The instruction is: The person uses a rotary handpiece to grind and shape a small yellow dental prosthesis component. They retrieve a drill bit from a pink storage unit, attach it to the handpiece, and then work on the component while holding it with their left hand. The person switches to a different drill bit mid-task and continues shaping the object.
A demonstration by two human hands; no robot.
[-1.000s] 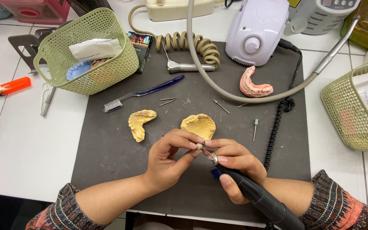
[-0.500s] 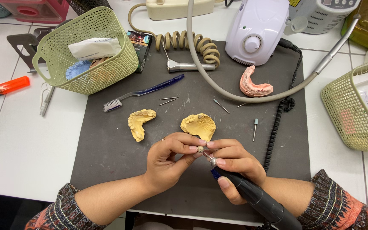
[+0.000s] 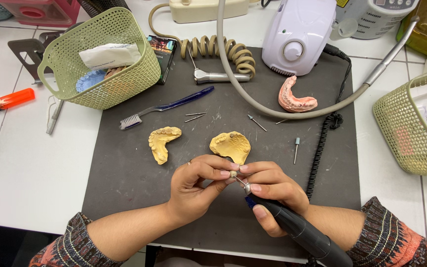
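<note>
My left hand (image 3: 196,185) pinches a small whitish tooth piece (image 3: 233,174) between thumb and fingers, low over the dark grey mat (image 3: 129,173). My right hand (image 3: 273,190) grips a black rotary handpiece (image 3: 302,235), and its metal tip (image 3: 246,187) touches or nearly touches the small piece. Just beyond the hands lie two yellow plaster dental casts, one (image 3: 231,145) right above my fingers and one (image 3: 162,142) further left.
A pink denture base (image 3: 295,99), loose burs (image 3: 255,122), a blue toothbrush (image 3: 164,106) and a metal handpiece (image 3: 218,76) lie on the mat. Green baskets stand at the back left (image 3: 100,89) and right (image 3: 411,123). The white motor unit (image 3: 297,37) and an orange lighter (image 3: 12,99) sit beyond.
Both hands stay together in the same spot; the fingers have shifted slightly around the small piece. Nothing else has moved.
</note>
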